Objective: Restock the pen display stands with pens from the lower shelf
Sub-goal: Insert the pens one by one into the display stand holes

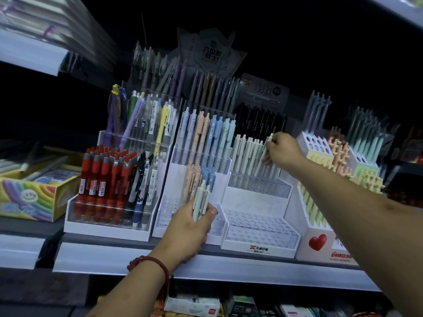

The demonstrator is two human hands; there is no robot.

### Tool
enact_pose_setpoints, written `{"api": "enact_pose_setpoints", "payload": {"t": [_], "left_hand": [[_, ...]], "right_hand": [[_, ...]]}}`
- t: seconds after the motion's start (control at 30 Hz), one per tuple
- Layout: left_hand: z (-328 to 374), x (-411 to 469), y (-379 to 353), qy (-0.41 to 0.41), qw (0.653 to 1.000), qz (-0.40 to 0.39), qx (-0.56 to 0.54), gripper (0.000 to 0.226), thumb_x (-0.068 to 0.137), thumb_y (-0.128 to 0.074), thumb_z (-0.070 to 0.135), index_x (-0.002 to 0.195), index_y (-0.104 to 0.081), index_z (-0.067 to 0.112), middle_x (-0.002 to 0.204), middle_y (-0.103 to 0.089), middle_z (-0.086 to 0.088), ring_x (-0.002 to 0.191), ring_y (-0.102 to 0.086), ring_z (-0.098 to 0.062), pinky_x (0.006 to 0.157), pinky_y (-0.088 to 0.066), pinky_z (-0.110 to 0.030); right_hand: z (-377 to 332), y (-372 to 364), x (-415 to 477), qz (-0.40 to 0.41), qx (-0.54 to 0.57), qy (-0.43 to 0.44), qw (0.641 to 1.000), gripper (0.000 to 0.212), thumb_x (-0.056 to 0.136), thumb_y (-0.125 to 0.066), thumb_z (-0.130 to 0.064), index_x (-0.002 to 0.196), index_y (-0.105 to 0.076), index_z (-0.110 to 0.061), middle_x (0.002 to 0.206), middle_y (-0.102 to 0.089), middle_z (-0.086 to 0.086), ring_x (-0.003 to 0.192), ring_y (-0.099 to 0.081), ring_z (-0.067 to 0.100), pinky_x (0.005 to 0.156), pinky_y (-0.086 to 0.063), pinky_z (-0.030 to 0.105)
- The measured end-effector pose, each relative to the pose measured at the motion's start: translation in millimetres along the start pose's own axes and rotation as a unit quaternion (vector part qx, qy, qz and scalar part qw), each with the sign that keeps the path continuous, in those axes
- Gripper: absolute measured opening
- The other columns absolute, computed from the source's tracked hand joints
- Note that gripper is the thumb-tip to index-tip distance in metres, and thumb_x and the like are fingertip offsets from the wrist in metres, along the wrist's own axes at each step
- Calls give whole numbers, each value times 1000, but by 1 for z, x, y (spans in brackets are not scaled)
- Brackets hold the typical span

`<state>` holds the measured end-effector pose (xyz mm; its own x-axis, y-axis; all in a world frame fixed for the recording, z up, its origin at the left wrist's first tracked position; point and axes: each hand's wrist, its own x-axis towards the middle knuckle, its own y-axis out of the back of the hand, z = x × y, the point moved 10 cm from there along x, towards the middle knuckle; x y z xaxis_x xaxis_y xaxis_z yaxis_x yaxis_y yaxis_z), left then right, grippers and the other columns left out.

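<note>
My left hand [191,223], with a red cord bracelet on its wrist, grips a small bunch of pale cream pens [201,201] upright in front of the middle white display stand [194,170]. Further right, my right hand [282,149] pinches a single pale pen [266,148] at the upper tier of the tiered white stand [258,244], among a row of like pale pens [248,154]. That stand's two lower tiers show only bare holes. Pastel blue, peach and teal pens fill the middle stand's top row.
A stand of red and dark pens [107,179] sits at the left, beside a colourful open box [34,193]. At the right stands a heart-marked holder [320,243] with pastel pens. Boxes of stock [194,305] lie on the lower shelf under the grey shelf edge [137,261].
</note>
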<state>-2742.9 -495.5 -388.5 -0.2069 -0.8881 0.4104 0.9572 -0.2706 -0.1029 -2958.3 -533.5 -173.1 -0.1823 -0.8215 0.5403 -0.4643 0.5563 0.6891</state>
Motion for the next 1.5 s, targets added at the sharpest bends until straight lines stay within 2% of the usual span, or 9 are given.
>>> {"api": "enact_pose_setpoints", "payload": {"t": [0.2, 0.47, 0.63, 0.73, 0.8, 0.87, 1.1, 1.3, 1.5], "left_hand": [[1, -1, 0, 5, 1000, -2, 6, 14, 103, -59, 27, 92, -58, 19, 54, -43, 4, 39, -33, -13, 41, -31, -23], [1, -2, -1, 11, 1000, -6, 3, 15, 104, -58, 27, 93, -57, 16, 54, -42, 5, 39, -31, -13, 40, -31, -22], [1, -1, -1, 12, 1000, -7, 3, 16, 103, -58, 27, 94, -56, 14, 54, -40, 6, 40, -31, -13, 41, -29, -21], [0, -1, -1, 12, 1000, -9, -4, 13, 104, -58, 27, 95, -56, 17, 54, -40, 6, 40, -30, -13, 41, -28, -22], [1, -1, -2, 12, 1000, -12, -13, 13, 105, -57, 27, 97, -55, 17, 53, -39, 6, 39, -30, -13, 41, -28, -22], [4, -2, -1, 2, 1000, -6, -6, 12, 105, -56, 26, 98, -56, 17, 54, -40, 5, 39, -32, -13, 40, -30, -23], [11, -3, -4, -23, 1000, -13, 9, 13, 106, -54, 25, 95, -61, 25, 53, -40, 3, 39, -35, -16, 41, -38, -28], [12, -3, -2, -28, 998, 0, 61, 16, 103, -56, 36, 90, -62, 44, 49, -47, 3, 36, -40, -23, 44, -41, -37], [16, -3, -2, -47, 996, 3, 77, 21, 101, -63, 30, 83, -60, 40, 52, -48, 3, 37, -40, -21, 38, -38, -28]], "right_hand": [[14, -18, -5, -24, 44, -24, 998, 30, 109, -44, -12, 82, -52, -3, 68, -67, 21, 71, -72, 40, 76, -62, 51], [26, -30, -9, -27, 69, -54, 996, 32, 107, -50, -12, 96, -63, 15, 71, -68, 24, 65, -68, 34, 77, -62, 47], [8, -10, -44, 147, 18, 16, 989, 14, 97, -56, -12, 99, -64, 0, 89, -67, 13, 85, -62, 28, 79, -53, 39], [-26, -43, -85, 14, 125, 80, 989, 9, 100, -60, -13, 97, -67, -10, 88, -68, 3, 73, -62, 14, 69, -52, 30], [-44, -80, -111, -149, 182, 87, 968, 8, 99, -63, -13, 99, -70, -8, 89, -72, 8, 65, -65, 16, 59, -52, 26], [-50, -100, -126, -226, 241, 80, 941, 8, 97, -67, -7, 102, -72, -3, 89, -73, 15, 63, -66, 25, 52, -50, 29], [-47, -113, -132, -270, 311, 41, 910, 10, 91, -70, 0, 99, -73, 6, 75, -67, 15, 61, -57, 21, 54, -46, 30], [-43, -118, -141, -296, 284, 60, 910, 24, 82, -84, -15, 88, -71, 4, 87, -63, 37, 67, -48, 26, 56, -40, 31], [-37, -106, -134, -244, 348, 22, 905, 7, 93, -71, -4, 86, -72, -3, 75, -65, 12, 60, -58, 19, 52, -45, 27]]}}
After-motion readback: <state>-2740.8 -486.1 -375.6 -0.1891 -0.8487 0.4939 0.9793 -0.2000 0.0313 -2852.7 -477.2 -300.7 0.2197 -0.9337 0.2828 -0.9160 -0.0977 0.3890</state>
